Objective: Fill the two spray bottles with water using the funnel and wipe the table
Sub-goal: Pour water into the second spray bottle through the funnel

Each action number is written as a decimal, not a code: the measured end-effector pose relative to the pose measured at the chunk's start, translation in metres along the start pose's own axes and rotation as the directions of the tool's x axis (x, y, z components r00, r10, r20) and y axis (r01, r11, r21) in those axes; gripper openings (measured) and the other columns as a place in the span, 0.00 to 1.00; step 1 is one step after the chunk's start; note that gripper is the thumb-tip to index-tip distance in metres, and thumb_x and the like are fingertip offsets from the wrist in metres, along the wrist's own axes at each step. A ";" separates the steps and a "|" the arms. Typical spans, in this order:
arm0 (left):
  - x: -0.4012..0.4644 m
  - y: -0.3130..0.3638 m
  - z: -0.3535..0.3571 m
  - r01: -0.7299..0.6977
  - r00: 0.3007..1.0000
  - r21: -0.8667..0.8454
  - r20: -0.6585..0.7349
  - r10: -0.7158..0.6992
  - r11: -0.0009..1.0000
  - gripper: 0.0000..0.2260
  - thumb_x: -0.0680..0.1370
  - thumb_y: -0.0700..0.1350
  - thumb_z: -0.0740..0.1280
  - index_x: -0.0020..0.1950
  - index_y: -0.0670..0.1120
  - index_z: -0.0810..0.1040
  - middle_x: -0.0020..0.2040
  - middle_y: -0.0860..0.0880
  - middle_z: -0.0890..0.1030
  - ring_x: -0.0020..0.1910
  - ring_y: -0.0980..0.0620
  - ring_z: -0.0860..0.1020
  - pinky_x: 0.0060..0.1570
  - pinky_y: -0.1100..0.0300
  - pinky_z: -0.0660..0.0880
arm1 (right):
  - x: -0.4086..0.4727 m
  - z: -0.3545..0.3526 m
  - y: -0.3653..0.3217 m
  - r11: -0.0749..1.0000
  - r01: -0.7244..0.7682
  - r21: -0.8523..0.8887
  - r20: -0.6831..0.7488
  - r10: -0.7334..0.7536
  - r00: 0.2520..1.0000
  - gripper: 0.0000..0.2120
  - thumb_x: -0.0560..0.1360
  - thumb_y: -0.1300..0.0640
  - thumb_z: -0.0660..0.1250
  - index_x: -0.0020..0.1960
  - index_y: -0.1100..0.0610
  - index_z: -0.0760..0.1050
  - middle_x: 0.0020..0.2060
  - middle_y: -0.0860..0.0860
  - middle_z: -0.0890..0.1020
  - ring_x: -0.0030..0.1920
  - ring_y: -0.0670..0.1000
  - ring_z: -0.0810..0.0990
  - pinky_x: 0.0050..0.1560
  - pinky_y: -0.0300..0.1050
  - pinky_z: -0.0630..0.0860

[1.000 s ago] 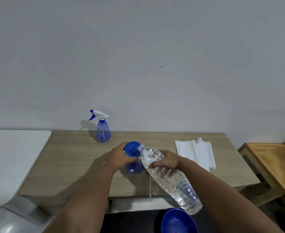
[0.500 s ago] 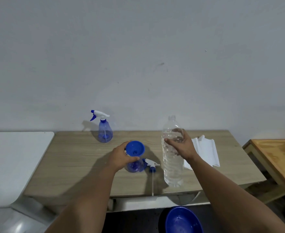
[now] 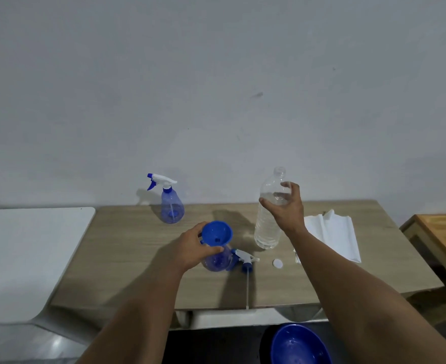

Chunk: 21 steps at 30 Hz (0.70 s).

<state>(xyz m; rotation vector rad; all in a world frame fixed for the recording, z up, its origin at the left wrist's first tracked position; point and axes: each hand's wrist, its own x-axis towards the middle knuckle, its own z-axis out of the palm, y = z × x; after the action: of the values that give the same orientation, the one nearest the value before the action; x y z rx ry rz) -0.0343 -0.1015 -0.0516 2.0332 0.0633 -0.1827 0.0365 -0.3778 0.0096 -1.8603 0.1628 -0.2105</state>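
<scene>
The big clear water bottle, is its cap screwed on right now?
No, the water bottle stands open at the neck, and a small white cap lies on the table beside it.

Two spray bottles [image 3: 172,206] [image 3: 216,260], one funnel [image 3: 217,233], one water bottle [image 3: 270,214], one cap [image 3: 277,263].

A solid blue plastic funnel [image 3: 217,233] tops a translucent blue spray bottle [image 3: 216,261]; the second spray bottle [image 3: 172,208] looks the same blue-tinted, with white-and-blue trigger. Clear water bottle [image 3: 268,222], white paper towel [image 3: 333,235], pale wood-grain table [image 3: 127,258].
</scene>
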 end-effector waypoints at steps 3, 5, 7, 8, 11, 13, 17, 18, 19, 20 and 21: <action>0.000 0.000 0.000 0.015 1.000 -0.002 -0.003 -0.015 1.000 0.31 0.61 0.56 0.83 0.60 0.66 0.75 0.57 0.63 0.83 0.59 0.64 0.79 0.62 0.56 0.77 | 0.003 0.007 0.003 1.000 -0.016 -0.004 0.013 0.016 1.000 0.35 0.68 0.52 0.84 0.67 0.45 0.68 0.56 0.51 0.81 0.53 0.38 0.78 0.50 0.40 0.73; 0.001 0.001 -0.001 0.026 1.000 0.000 0.000 -0.026 1.000 0.30 0.60 0.57 0.83 0.57 0.69 0.74 0.56 0.62 0.83 0.59 0.62 0.79 0.61 0.57 0.78 | 0.005 0.011 0.006 1.000 -0.019 -0.012 0.022 0.020 1.000 0.35 0.68 0.53 0.84 0.67 0.46 0.69 0.57 0.51 0.81 0.53 0.38 0.78 0.53 0.42 0.74; 0.002 0.000 -0.001 0.025 1.000 -0.006 -0.006 -0.025 1.000 0.31 0.61 0.55 0.83 0.59 0.67 0.75 0.57 0.62 0.83 0.59 0.62 0.79 0.61 0.58 0.77 | 0.005 0.013 0.009 1.000 -0.018 -0.025 0.035 0.019 0.999 0.36 0.67 0.53 0.85 0.68 0.47 0.68 0.57 0.51 0.81 0.53 0.42 0.79 0.57 0.46 0.76; 0.003 0.001 -0.001 0.021 1.000 -0.007 -0.011 -0.021 1.000 0.31 0.62 0.54 0.83 0.60 0.65 0.74 0.57 0.61 0.83 0.59 0.62 0.79 0.61 0.59 0.77 | 0.006 0.014 0.012 0.999 -0.017 -0.030 0.041 0.018 0.999 0.36 0.67 0.53 0.85 0.68 0.47 0.68 0.57 0.51 0.81 0.54 0.46 0.80 0.58 0.47 0.77; 0.004 0.004 -0.001 0.015 1.000 -0.003 -0.009 -0.015 1.000 0.32 0.64 0.50 0.84 0.63 0.62 0.73 0.57 0.62 0.82 0.58 0.63 0.78 0.61 0.61 0.76 | 0.007 0.014 0.018 0.999 -0.007 -0.046 0.048 0.010 0.999 0.38 0.66 0.52 0.85 0.68 0.46 0.67 0.58 0.51 0.81 0.59 0.52 0.79 0.61 0.49 0.77; 0.004 0.005 -0.001 0.025 1.000 0.002 -0.001 -0.025 1.000 0.32 0.65 0.49 0.83 0.63 0.61 0.73 0.56 0.62 0.81 0.59 0.63 0.78 0.59 0.63 0.75 | 0.008 0.014 0.019 0.998 -0.004 -0.056 0.065 0.008 0.998 0.39 0.66 0.51 0.86 0.69 0.46 0.67 0.59 0.51 0.80 0.59 0.52 0.79 0.62 0.51 0.77; 0.005 0.007 -0.001 0.033 0.999 0.006 0.004 -0.033 0.999 0.34 0.64 0.51 0.83 0.67 0.59 0.73 0.58 0.61 0.80 0.59 0.61 0.78 0.59 0.62 0.74 | 0.009 0.015 0.014 0.995 0.002 -0.103 0.152 0.014 0.988 0.43 0.64 0.50 0.86 0.70 0.45 0.63 0.60 0.49 0.78 0.60 0.52 0.78 0.58 0.47 0.74; 0.005 0.008 -0.001 0.033 0.999 0.011 0.006 -0.033 0.999 0.34 0.64 0.51 0.83 0.66 0.59 0.73 0.57 0.61 0.80 0.59 0.61 0.78 0.60 0.61 0.74 | 0.009 0.014 0.014 0.994 0.001 -0.109 0.162 0.017 0.987 0.44 0.64 0.49 0.86 0.71 0.45 0.63 0.61 0.49 0.78 0.60 0.52 0.77 0.59 0.47 0.74; 0.004 0.008 -0.001 0.036 0.999 0.018 0.007 -0.036 0.999 0.33 0.65 0.51 0.83 0.66 0.60 0.72 0.57 0.62 0.80 0.59 0.61 0.78 0.60 0.60 0.75 | 0.009 0.014 0.014 0.994 -0.003 -0.112 0.163 0.021 0.986 0.45 0.63 0.48 0.87 0.71 0.45 0.63 0.61 0.49 0.78 0.61 0.52 0.77 0.59 0.47 0.74; 0.004 0.008 -0.001 0.040 0.999 0.018 0.010 -0.040 0.999 0.34 0.64 0.51 0.83 0.66 0.59 0.72 0.57 0.61 0.80 0.59 0.60 0.78 0.61 0.59 0.75 | 0.008 0.014 0.014 0.994 -0.010 -0.111 0.160 0.027 0.987 0.46 0.63 0.48 0.87 0.72 0.45 0.63 0.62 0.49 0.78 0.62 0.53 0.77 0.60 0.47 0.74; 0.003 0.009 -0.001 0.046 0.999 0.017 0.011 -0.047 0.999 0.35 0.64 0.52 0.83 0.67 0.58 0.73 0.58 0.61 0.80 0.60 0.59 0.78 0.63 0.57 0.75 | 0.008 0.013 0.015 0.994 -0.018 -0.111 0.155 0.035 0.987 0.47 0.62 0.47 0.87 0.72 0.45 0.63 0.63 0.49 0.78 0.63 0.53 0.77 0.61 0.48 0.75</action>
<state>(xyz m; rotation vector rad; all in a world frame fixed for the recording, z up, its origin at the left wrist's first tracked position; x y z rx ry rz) -0.0300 -0.1044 -0.0439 2.0479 0.1021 -0.2251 0.0469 -0.3721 -0.0075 -1.9740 0.0918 -0.0364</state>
